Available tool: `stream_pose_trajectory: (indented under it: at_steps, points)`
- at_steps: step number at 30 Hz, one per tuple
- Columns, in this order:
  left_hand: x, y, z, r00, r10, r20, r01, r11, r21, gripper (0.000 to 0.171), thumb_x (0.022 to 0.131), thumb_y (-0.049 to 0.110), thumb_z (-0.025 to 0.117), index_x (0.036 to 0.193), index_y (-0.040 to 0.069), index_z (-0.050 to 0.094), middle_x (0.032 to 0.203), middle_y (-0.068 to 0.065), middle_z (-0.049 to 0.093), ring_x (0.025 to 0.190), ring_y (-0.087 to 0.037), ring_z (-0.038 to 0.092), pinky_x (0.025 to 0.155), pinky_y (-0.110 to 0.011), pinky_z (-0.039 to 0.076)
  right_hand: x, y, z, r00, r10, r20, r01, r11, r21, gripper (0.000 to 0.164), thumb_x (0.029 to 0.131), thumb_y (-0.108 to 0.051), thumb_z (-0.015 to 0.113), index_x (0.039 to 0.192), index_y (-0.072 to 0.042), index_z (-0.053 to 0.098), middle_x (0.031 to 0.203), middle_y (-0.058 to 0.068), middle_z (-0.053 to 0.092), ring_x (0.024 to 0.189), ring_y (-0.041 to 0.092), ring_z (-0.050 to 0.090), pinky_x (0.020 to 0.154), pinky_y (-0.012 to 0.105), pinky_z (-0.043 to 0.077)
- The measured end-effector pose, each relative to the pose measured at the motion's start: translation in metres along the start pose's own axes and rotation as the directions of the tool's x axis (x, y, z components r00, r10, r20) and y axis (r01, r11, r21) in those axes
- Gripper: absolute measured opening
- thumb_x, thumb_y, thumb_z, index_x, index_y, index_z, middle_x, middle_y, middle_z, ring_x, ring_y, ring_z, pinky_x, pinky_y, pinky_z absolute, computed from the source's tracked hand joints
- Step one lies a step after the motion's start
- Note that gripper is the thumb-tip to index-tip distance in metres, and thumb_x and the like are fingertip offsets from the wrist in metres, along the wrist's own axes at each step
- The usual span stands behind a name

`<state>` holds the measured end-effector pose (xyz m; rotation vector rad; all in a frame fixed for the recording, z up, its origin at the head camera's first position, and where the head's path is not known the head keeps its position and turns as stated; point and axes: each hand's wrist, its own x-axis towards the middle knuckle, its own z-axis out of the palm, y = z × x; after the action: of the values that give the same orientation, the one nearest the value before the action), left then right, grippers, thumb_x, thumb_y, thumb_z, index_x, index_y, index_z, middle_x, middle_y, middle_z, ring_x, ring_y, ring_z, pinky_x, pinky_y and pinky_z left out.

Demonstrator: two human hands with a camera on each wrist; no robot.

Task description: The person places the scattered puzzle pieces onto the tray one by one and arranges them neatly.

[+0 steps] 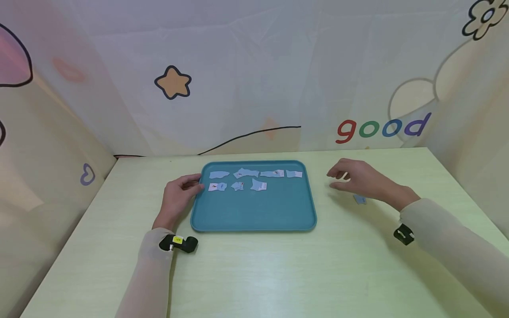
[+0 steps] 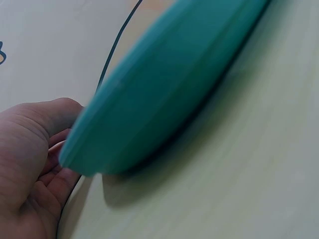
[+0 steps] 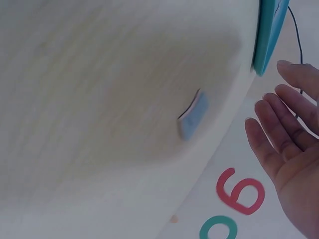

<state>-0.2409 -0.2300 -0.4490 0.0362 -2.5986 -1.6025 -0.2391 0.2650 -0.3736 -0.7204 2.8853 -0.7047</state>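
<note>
A teal tray (image 1: pixel 254 212) lies on the table with torn bits of light blue paper in two rows. My left hand (image 1: pixel 177 197) holds its left edge, thumb at the rim; in the left wrist view the thumb and fingers meet the tray's corner (image 2: pixel 129 109). The back row has several pieces, among them a long scrap (image 1: pixel 272 173); the front row has three, the rightmost a jagged scrap (image 1: pixel 259 185). To the right of the tray my right hand (image 1: pixel 359 177) hovers over the table, fingers loosely bent, nothing between them. One more scrap (image 3: pixel 194 115) lies on the table below it.
The pale wooden table (image 1: pixel 254 278) runs up to a printed cloth backdrop (image 1: pixel 246 79) behind, and more cloth hangs at both sides. Black wrist cameras (image 1: pixel 179 243) sit on both sleeves.
</note>
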Motion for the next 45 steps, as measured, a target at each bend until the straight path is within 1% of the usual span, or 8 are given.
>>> stream_pose_trajectory:
  at_steps: [9, 16, 20, 22, 26, 29, 36, 45]
  points:
    - [0.002, -0.001, 0.000, 1.000, 0.002, 0.001, -0.002, 1.000, 0.003, 0.041, 0.101, 0.013, 0.074, 0.140, 0.003, 0.069, 0.127, -0.019, 0.072, 0.116, -0.029, 0.066, 0.095, -0.026, 0.055, -0.027, 0.020, -0.007, 0.999, 0.034, -0.006, -0.034, 0.999, -0.001, 0.034, 0.094, -0.014, 0.082, 0.123, 0.001, 0.073, 0.112, 0.008, 0.071, 0.104, 0.028, 0.067, 0.094, 0.051, 0.060]
    - [0.001, -0.001, -0.001, 1.000, 0.011, -0.001, -0.011, 1.000, 0.012, 0.041, 0.101, 0.013, 0.074, 0.141, 0.003, 0.069, 0.127, -0.018, 0.072, 0.115, -0.028, 0.066, 0.095, -0.025, 0.054, -0.045, 0.037, -0.011, 0.999, 0.038, -0.016, -0.038, 0.999, -0.010, 0.036, 0.093, -0.019, 0.085, 0.121, 0.001, 0.074, 0.110, 0.003, 0.072, 0.102, 0.025, 0.067, 0.093, 0.050, 0.060]
    - [0.000, -0.001, -0.001, 1.000, 0.009, 0.000, -0.009, 1.000, 0.008, 0.041, 0.101, 0.013, 0.074, 0.141, 0.003, 0.068, 0.128, -0.019, 0.072, 0.117, -0.029, 0.066, 0.094, -0.022, 0.054, -0.053, 0.044, -0.011, 0.998, 0.060, -0.010, -0.060, 0.998, -0.009, 0.035, 0.094, -0.021, 0.084, 0.121, -0.001, 0.075, 0.109, -0.001, 0.071, 0.102, 0.022, 0.067, 0.092, 0.045, 0.060]
    - [0.000, -0.002, -0.001, 1.000, 0.004, 0.000, -0.004, 1.000, 0.004, 0.041, 0.101, 0.013, 0.074, 0.141, 0.003, 0.068, 0.129, -0.019, 0.071, 0.117, -0.029, 0.066, 0.093, -0.022, 0.054, -0.056, 0.046, -0.010, 0.998, 0.070, 0.000, -0.070, 0.998, -0.006, 0.034, 0.094, -0.020, 0.084, 0.121, -0.002, 0.076, 0.108, -0.002, 0.070, 0.100, 0.021, 0.066, 0.090, 0.040, 0.061]
    - [0.000, -0.002, -0.001, 1.000, -0.003, 0.000, 0.003, 1.000, 0.001, 0.041, 0.101, 0.013, 0.074, 0.141, 0.004, 0.068, 0.129, -0.018, 0.071, 0.118, -0.028, 0.066, 0.093, -0.021, 0.054, -0.060, 0.050, -0.008, 0.998, 0.067, 0.021, -0.067, 0.998, 0.005, 0.033, 0.092, -0.017, 0.086, 0.118, 0.000, 0.076, 0.105, -0.001, 0.069, 0.096, 0.020, 0.065, 0.082, 0.029, 0.059]
    - [0.000, -0.002, 0.000, 1.000, 0.003, -0.003, -0.003, 1.000, 0.003, 0.041, 0.101, 0.013, 0.074, 0.141, 0.003, 0.069, 0.128, -0.018, 0.072, 0.117, -0.028, 0.066, 0.093, -0.021, 0.054, -0.062, 0.052, -0.006, 0.998, 0.060, 0.023, -0.061, 0.998, 0.009, 0.033, 0.090, -0.018, 0.088, 0.115, 0.000, 0.077, 0.103, -0.002, 0.068, 0.093, 0.019, 0.064, 0.079, 0.025, 0.058]
    - [0.001, -0.001, 0.000, 1.000, 0.011, -0.002, -0.011, 1.000, 0.011, 0.041, 0.101, 0.012, 0.074, 0.141, 0.003, 0.068, 0.129, -0.018, 0.071, 0.117, -0.029, 0.066, 0.094, -0.022, 0.054, -0.065, 0.056, -0.004, 0.999, 0.046, -0.011, -0.046, 0.999, -0.019, 0.029, 0.087, -0.015, 0.090, 0.111, -0.001, 0.080, 0.099, -0.003, 0.068, 0.089, 0.016, 0.062, 0.077, 0.023, 0.057]
    - [0.001, -0.001, 0.001, 1.000, 0.005, -0.003, -0.005, 1.000, -0.007, 0.041, 0.101, 0.012, 0.074, 0.140, 0.003, 0.069, 0.127, -0.018, 0.072, 0.116, -0.028, 0.067, 0.090, -0.018, 0.053, -0.066, 0.061, -0.002, 0.998, 0.063, -0.027, -0.063, 0.998, -0.004, 0.025, 0.088, -0.014, 0.089, 0.107, -0.003, 0.079, 0.099, -0.002, 0.068, 0.089, 0.018, 0.063, 0.077, 0.022, 0.056]
